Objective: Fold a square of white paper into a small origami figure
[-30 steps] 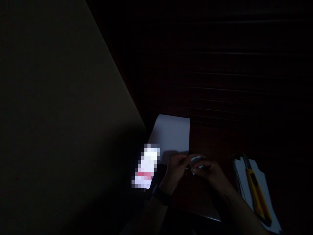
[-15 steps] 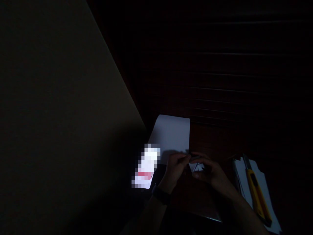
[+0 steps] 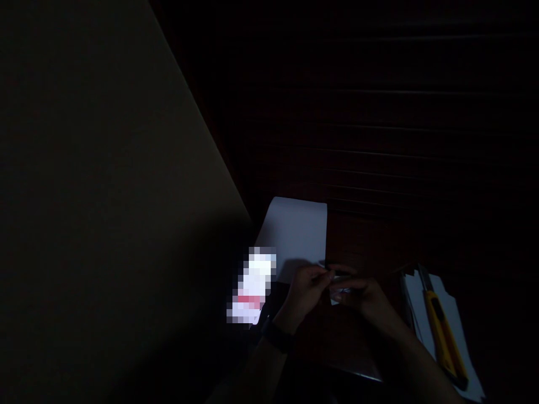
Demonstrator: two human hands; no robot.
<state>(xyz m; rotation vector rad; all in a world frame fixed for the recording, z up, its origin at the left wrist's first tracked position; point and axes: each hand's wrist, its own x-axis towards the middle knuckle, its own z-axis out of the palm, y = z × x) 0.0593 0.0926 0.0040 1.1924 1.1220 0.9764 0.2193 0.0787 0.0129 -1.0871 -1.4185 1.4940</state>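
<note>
Dim light falls on a small folded piece of white paper (image 3: pixel 334 301) between my two hands, above a dark wooden table. My left hand (image 3: pixel 306 289), with a dark band on its wrist, pinches the paper's left side with thumb and forefinger. From the right, my right hand (image 3: pixel 364 297) has its thumb and fingers closed on the same paper. Shadow and fingers cover much of the piece, so its exact shape cannot be made out. Just behind my left hand lies a larger white sheet (image 3: pixel 297 230), its far edge curving up.
A lit phone (image 3: pixel 255 286), its screen blurred out, leans left of my left hand. At the right, a yellow utility knife (image 3: pixel 444 336) rests on a stack of white papers (image 3: pixel 457 314). A pale wall (image 3: pixel 126 196) rises on the left; dark slatted wood (image 3: pixel 379 126) stands behind.
My right hand has turned slightly, and its fingers have come down over the folded paper, which now shows less. My left hand has shifted a little to the right.
</note>
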